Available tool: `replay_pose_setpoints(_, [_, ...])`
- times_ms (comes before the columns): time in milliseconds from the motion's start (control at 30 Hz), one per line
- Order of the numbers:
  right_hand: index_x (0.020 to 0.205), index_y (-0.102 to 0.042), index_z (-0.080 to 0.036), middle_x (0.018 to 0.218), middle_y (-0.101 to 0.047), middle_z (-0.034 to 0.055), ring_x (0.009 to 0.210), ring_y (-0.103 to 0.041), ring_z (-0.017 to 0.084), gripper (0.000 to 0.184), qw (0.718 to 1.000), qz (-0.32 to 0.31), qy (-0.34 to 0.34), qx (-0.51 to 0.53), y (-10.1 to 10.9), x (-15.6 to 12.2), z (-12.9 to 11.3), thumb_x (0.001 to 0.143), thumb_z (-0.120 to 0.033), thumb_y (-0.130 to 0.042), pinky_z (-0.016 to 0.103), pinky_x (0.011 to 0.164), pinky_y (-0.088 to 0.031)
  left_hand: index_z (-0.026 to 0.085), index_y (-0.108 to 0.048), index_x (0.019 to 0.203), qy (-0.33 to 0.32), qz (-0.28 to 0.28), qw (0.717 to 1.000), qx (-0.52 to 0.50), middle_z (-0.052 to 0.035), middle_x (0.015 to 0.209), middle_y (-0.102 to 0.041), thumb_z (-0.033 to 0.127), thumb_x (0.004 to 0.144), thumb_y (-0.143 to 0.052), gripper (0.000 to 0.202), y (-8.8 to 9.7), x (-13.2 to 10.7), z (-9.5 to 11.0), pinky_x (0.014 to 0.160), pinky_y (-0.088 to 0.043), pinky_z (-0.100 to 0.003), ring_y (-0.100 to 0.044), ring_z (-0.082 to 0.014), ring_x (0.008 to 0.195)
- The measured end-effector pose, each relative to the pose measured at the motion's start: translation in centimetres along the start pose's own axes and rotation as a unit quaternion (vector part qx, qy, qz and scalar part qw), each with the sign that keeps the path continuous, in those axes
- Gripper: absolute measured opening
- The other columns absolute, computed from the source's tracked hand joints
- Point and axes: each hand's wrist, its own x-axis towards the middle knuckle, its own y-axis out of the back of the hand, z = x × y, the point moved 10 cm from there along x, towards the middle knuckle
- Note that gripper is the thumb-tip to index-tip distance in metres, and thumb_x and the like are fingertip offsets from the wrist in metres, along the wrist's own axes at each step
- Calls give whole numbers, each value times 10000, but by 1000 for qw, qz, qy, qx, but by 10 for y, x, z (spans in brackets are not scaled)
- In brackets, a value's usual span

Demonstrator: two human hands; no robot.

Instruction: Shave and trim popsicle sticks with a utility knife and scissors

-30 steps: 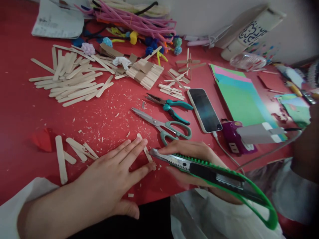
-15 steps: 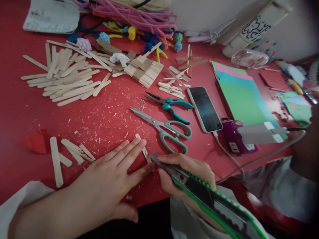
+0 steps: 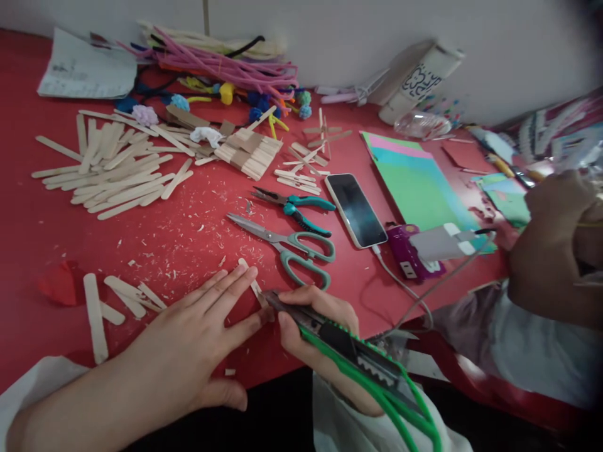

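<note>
My left hand (image 3: pixel 198 342) lies flat near the table's front edge, fingers stretched out and spread. Its fingers press against a wooden craft stick (image 3: pixel 253 282), whose far end shows beyond the fingertips. In my right hand (image 3: pixel 313 314) is a green and black utility knife (image 3: pixel 351 351), gripped near its front. The blade end meets the stick beside my left index finger; the exact cutting edge is too small to make out. Scissors (image 3: pixel 277 238) with grey-green handles and teal-handled pliers (image 3: pixel 296 206) lie just beyond my hands.
Loose craft sticks (image 3: pixel 122 166) are heaped at the left back, beside a bundled stack (image 3: pixel 252 150). Pink pipe cleaners (image 3: pixel 226 59) lie behind. A phone (image 3: pixel 357 210) with a cable, a purple box (image 3: pixel 409 254) and coloured paper (image 3: pixel 409 176) are on the right, near another person's arm (image 3: pixel 546 270).
The camera view has tilted up and shifted right, so things appear lower and further left. Both hands keep nearly the same place on the stick. The other person's hand shows more.
</note>
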Motion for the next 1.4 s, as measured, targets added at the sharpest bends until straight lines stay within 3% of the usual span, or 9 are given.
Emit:
replay_pose_setpoints(233, [810, -618, -220, 664, -713, -11, 529, -660, 125, 62, 1000, 6, 0, -1, -2, 0, 2, 760, -217, -580, 212, 532, -529, 231, -540, 1328, 15, -2, 1000, -22, -197, 1540, -290, 626, 584, -787, 878, 0, -1, -1, 1044, -404, -556, -343, -416, 1367])
replay_pose_setpoints(467, [778, -628, -204, 638, -710, 4, 533, -673, 137, 57, 999, 8, 33, 15, 1, 2, -9, 768, -212, -572, 214, 538, -542, 231, -605, 1259, 40, -70, 997, -8, -223, 1508, -343, 625, 638, -751, 750, 1, 2, -2, 1014, -419, -576, -361, -427, 1349])
replay_pose_setpoints(700, [776, -637, -208, 660, -733, 11, 545, -691, 158, 62, 999, 0, 15, 36, 2, 0, -8, 767, -217, -576, 236, 535, -557, 244, -538, 1341, 49, -90, 993, -51, -221, 1529, -299, 662, 725, -649, 753, 11, 2, 1, 1031, -392, -580, -311, -414, 1379])
replay_pose_setpoints(867, [789, -634, -222, 674, -734, 12, 558, -694, 155, 69, 999, 2, 42, 31, 1, 0, -10, 768, -206, -570, 233, 549, -558, 257, -527, 1351, 40, -108, 993, -29, -234, 1519, -309, 695, 741, -594, 754, 10, 1, 0, 1019, -393, -589, -324, -425, 1370])
replay_pose_setpoints(1067, [872, -614, -227, 689, -710, -13, 549, -665, 136, 111, 996, 35, 36, 75, 9, -1, -2, 780, -207, -557, 226, 560, -549, 289, -455, 1403, 25, -91, 996, -7, -201, 1515, -336, 688, 722, -626, 807, 8, 2, -4, 1047, -375, -568, -318, -399, 1383])
replay_pose_setpoints(1200, [948, -583, -225, 724, -677, -28, 546, -631, 110, 158, 995, -26, 13, 92, 6, 3, 6, 798, -177, -576, 198, 539, -517, 309, -421, 1424, 27, -97, 995, -8, -218, 1526, -301, 739, 696, -595, 863, 3, 1, -5, 1007, -408, -592, -323, -435, 1368])
replay_pose_setpoints(1400, [939, -569, -221, 737, -676, -25, 561, -622, 89, 175, 990, -88, 75, 80, 1, 9, -4, 803, -116, -534, 175, 552, -496, 312, -452, 1402, 12, -68, 997, -25, -202, 1549, -262, 722, 662, -646, 868, 4, 0, -7, 1008, -419, -581, -322, -427, 1373])
